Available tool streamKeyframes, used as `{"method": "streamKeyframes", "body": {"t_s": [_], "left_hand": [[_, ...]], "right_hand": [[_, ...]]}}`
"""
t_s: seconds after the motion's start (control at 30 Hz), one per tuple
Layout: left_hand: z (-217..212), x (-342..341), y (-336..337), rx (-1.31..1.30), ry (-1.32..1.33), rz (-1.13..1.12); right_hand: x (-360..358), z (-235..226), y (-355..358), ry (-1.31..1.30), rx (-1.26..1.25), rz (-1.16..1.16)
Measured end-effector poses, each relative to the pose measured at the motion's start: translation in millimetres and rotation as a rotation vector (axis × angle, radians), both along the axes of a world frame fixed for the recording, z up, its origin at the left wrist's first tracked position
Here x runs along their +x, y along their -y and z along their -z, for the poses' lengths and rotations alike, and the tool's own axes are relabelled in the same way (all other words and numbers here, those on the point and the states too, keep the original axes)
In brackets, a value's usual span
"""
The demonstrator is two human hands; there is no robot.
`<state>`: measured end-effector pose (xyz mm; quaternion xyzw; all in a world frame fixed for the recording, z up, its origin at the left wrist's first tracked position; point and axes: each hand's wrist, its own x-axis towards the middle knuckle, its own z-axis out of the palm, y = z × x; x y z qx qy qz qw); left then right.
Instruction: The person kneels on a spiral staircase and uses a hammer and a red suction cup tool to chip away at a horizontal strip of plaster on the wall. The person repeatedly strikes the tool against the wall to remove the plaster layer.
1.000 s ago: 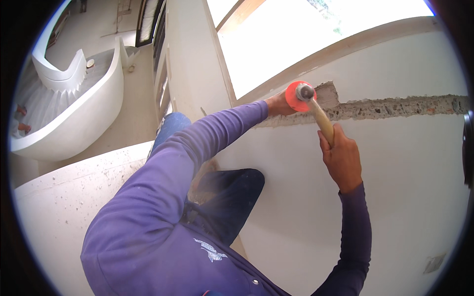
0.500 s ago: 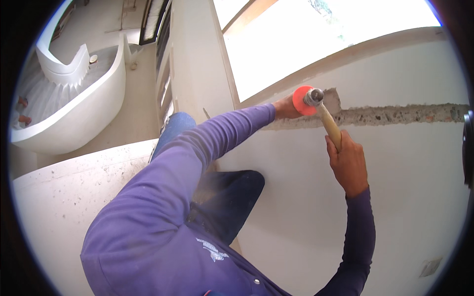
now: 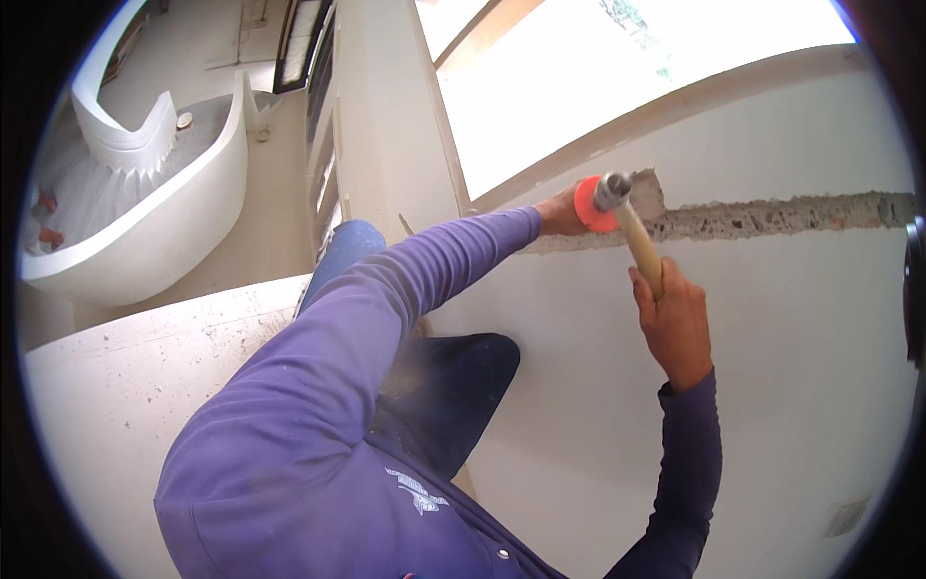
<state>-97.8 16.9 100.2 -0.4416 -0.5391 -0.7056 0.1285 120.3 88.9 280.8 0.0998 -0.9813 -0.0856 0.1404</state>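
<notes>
The left hand [image 3: 559, 214] was mostly hidden behind a flat, round, orange-red disc [image 3: 590, 207]; its fingers were out of sight, so their closing could not be told; a hammer with a grey metal head and pale wooden handle [image 3: 640, 253] overlapped the disc, and whether they touched was unclear; the right hand [image 3: 677, 328] gripped the handle's lower part. Disc and hammer head stood over a rough, grey-brown groove [image 3: 772, 220] in the white wall [image 3: 588, 347], near a corner of the brown window frame [image 3: 675, 111]; the groove showed dark, stony bits inside, and its right end was cut off by the dark rim; the view through the window was mostly washed out. A curved white parapet [image 3: 183, 246] enclosed grey stairs [image 3: 72, 193]; inside its left edge, another person's bare limbs [image 3: 50, 236] showed, too small to identify as hands or feet.
</notes>
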Motion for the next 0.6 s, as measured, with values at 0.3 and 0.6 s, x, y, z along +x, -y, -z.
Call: {"method": "streamKeyframes", "body": {"t_s": [0.3,0.6], "left_hand": [[21.2,-8.1,-8.0,0.106,0.26,0.05],[56.6,-1.5,-22.7,0.192,0.209,-0.062]], "right_hand": [[44.1,-56.9,92.1,-0.427,-0.745,-0.164],[8.6,-40.7,72.0,-0.097,-0.47,-0.245]]}}
